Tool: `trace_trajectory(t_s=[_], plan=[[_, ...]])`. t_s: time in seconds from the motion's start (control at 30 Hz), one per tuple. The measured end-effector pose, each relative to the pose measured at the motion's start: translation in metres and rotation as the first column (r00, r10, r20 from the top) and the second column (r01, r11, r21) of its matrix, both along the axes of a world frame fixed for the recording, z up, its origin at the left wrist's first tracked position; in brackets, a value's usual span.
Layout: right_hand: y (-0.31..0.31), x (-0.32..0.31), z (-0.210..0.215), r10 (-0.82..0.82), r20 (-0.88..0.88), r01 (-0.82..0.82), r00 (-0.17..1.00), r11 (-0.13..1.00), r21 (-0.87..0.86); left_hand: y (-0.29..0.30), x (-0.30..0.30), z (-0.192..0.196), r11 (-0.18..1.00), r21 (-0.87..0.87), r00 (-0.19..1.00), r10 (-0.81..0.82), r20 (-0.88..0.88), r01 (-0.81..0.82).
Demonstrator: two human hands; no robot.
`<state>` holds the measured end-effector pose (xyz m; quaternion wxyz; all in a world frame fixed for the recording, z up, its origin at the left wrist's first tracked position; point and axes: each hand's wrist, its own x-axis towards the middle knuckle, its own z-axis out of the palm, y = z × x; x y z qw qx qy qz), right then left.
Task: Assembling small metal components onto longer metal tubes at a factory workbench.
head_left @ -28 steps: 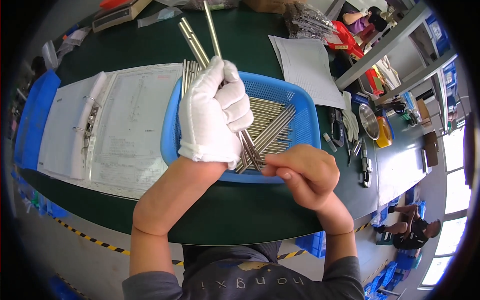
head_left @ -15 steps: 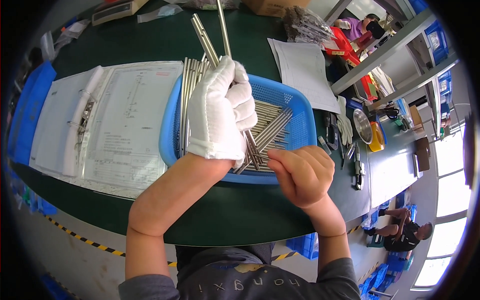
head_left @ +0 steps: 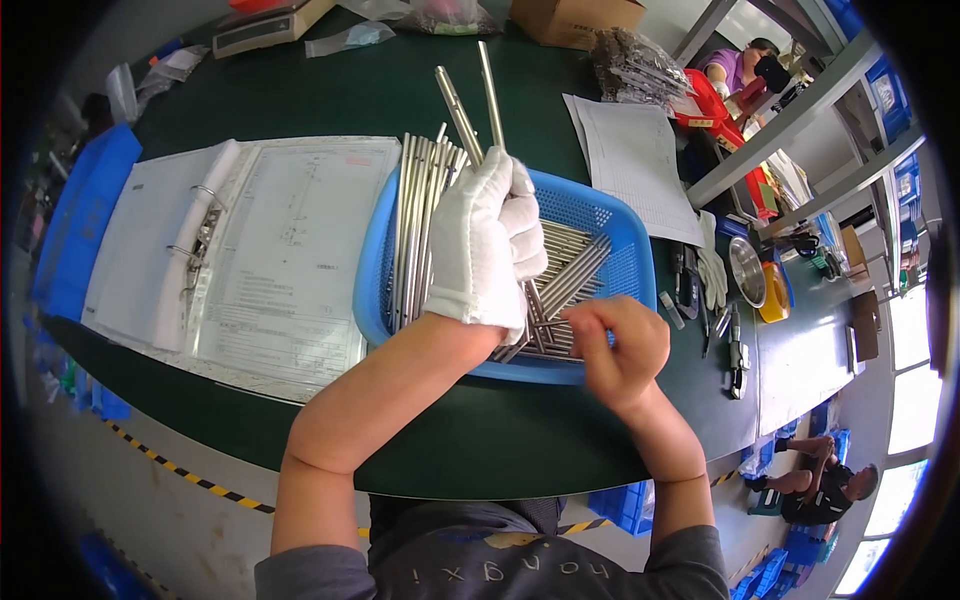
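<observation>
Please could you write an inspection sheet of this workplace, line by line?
Surface: dark green table, mostly covered.
Job's things: blue basket with metal rods; two rods stick up past the far rim.
Clutter: open ring binder, paper sheet, cardboard box, small hand tools.
Hands: left hand, in a white glove, grips rods; right hand, bare, pinches rod ends at the near rim.
Cables: nothing seen.
Surroundings: shelving, two other people, striped floor tape.
</observation>
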<state>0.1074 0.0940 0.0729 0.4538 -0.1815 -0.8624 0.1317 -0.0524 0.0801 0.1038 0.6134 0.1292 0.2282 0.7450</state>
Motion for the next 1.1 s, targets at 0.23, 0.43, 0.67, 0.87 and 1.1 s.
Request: trace_trajectory(t_s=[0.23, 0.43, 0.67, 0.87, 1.1], plan=[[0.004, 0.001, -0.007, -0.035, -0.212, -0.048, 0.977, 0.925, -0.376, 0.002, -0.042, -0.008, 0.956, -0.148, 0.865, 0.155, -0.477, -0.252], [0.011, -0.007, -0.013, 0.017, -0.223, -0.092, 0.975, 0.940, -0.329, 0.001, -0.068, -0.045, 0.882, -0.248, 0.491, -0.023, -0.871, -0.400], [0.048, 0.014, -0.006, -0.274, -0.316, 0.154, 0.908, 0.921, -0.358, 0.011, -0.048, -0.030, 0.820, 0.175, -0.798, -0.442, -0.411, -0.544], [0.066, 0.023, -0.018, -0.430, -0.268, 0.339, 0.862, 0.883, -0.326, 0.012, -0.033, -0.031, 0.853, 0.274, -0.883, -0.366, -0.294, -0.445], [0.057, 0.018, -0.021, -0.351, -0.325, 0.329, 0.878, 0.936, -0.123, 0.037, 0.047, -0.021, 0.951, -0.308, -0.750, -0.201, -0.630, 0.004]])
